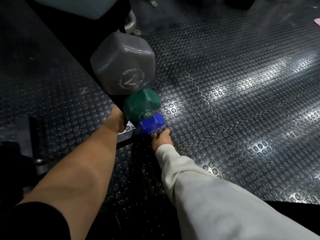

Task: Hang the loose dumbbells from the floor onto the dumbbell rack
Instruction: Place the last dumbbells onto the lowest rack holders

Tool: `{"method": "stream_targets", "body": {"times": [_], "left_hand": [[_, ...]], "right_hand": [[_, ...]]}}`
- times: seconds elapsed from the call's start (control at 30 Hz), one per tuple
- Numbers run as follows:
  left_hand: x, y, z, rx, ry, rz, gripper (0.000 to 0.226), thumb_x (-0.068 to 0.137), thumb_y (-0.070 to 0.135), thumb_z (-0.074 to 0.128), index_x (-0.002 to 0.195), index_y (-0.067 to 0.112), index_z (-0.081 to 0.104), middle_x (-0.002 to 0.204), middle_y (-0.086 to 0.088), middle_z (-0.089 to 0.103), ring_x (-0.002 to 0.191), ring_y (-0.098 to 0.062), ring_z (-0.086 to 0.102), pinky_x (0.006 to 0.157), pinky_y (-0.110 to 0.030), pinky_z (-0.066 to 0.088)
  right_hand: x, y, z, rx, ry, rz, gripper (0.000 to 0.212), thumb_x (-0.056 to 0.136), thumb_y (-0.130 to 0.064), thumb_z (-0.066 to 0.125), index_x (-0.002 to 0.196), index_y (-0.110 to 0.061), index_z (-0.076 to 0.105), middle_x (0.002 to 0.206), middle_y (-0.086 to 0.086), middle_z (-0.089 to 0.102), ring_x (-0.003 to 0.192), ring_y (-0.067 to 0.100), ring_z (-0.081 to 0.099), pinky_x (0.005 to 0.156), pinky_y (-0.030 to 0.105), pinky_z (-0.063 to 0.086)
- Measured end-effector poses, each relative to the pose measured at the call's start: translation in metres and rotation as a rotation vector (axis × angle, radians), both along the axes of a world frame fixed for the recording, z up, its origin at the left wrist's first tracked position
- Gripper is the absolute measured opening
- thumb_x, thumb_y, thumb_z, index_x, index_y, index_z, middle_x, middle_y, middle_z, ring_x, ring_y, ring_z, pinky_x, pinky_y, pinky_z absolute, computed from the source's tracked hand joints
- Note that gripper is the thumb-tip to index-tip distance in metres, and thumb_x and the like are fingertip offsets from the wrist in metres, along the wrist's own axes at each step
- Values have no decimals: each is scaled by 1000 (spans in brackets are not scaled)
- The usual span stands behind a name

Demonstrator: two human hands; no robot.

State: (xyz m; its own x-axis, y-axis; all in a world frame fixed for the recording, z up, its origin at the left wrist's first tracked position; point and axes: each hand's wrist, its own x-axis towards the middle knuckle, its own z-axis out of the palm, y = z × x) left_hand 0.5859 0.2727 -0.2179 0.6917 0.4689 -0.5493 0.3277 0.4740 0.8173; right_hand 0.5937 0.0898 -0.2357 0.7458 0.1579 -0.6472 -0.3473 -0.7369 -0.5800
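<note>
Both hands at the blue dumbbell (150,125)

Right hand (161,138) fingers curl against its end, below the green dumbbell (142,104); left hand (116,121) beside it, fingers hidden.

Left hand (119,121) mostly hidden behind the green dumbbell (141,104) and the rack (110,94); fingers out of sight, grip impossible to judge. Right hand (161,137) seen from the back, fingertips tucked under the blue dumbbell (149,124). Only one head of each dumbbell in view, grey dumbbell (122,62) included; handles and far heads concealed. Lettering on the heads partly cut off, too small to read. Rack top lost past the upper edge. Dark shapes at lower left too dim to tell.
</note>
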Motion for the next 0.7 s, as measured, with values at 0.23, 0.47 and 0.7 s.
{"method": "stream_targets", "body": {"times": [0.23, 0.47, 0.7], "left_hand": [[-5, -20, 13, -53, -98, 5, 34, 114, 21, 33, 96, 19, 61, 63, 13, 73, 57, 1, 68, 54, -17, 54], [-6, -10, 6, -69, -59, 18, 28, 108, 32, 49, 104, 18, 72, 85, 2, 76, 79, -16, 69, 72, -29, 55], [-9, -4, 11, -10, 83, -46, 28, 106, 33, 53, 116, 14, 71, 87, 2, 77, 94, -22, 70, 72, -30, 56]], "right_hand": [[-12, 9, 2, -43, -24, 80, 84, 97, -15, 54, 159, -14, -2, 156, 25, 16, 132, 45, 45, 110, 48, 35], [-15, 8, -5, -188, -169, 206, 76, 102, -40, 46, 158, -19, -1, 142, 19, 31, 119, 50, 50, 103, 53, 39], [-29, 7, -17, -162, -339, 206, 82, 96, -46, 58, 156, -17, 10, 140, 18, 31, 110, 48, 56, 99, 51, 45]]}}
